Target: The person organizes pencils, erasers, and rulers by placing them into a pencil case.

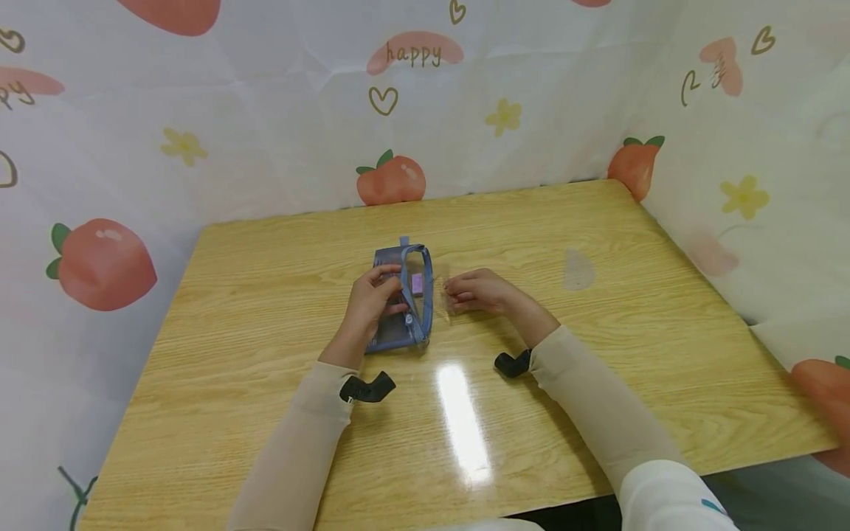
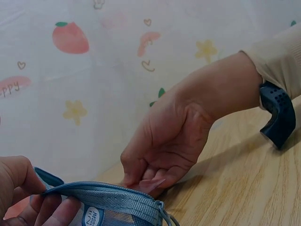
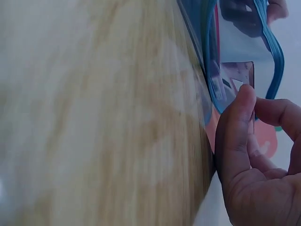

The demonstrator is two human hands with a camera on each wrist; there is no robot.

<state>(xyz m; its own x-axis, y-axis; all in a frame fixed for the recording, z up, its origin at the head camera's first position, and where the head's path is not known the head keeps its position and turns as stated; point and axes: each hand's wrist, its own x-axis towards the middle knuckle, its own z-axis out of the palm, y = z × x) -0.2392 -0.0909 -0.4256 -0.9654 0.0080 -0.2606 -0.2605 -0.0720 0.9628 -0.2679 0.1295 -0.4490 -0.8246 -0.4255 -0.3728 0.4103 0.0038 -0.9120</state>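
Note:
A blue mesh zipper pencil case [image 1: 392, 328] lies on the table with its zip undone. My left hand [image 1: 374, 299] grips its edge; in the left wrist view the fingers [image 2: 47, 207] pinch the fabric beside the zip. A small purple block [image 1: 417, 285] shows inside the opening. My right hand [image 1: 479, 290] is just right of the case, pinching a clear plastic piece with a pointed corner [image 2: 153, 185], seemingly a set square. In the right wrist view, thumb and forefinger hold this clear piece [image 3: 237, 73] at the case's mouth. Its full outline is hard to see.
A clear protractor [image 1: 579, 270] lies flat on the wooden table [image 1: 265, 295], right of my right hand. Behind the table and along its right side hangs a white cloth [image 1: 279, 110] printed with peaches. Black wrist mounts [image 1: 368, 388] stick out from both sleeves.

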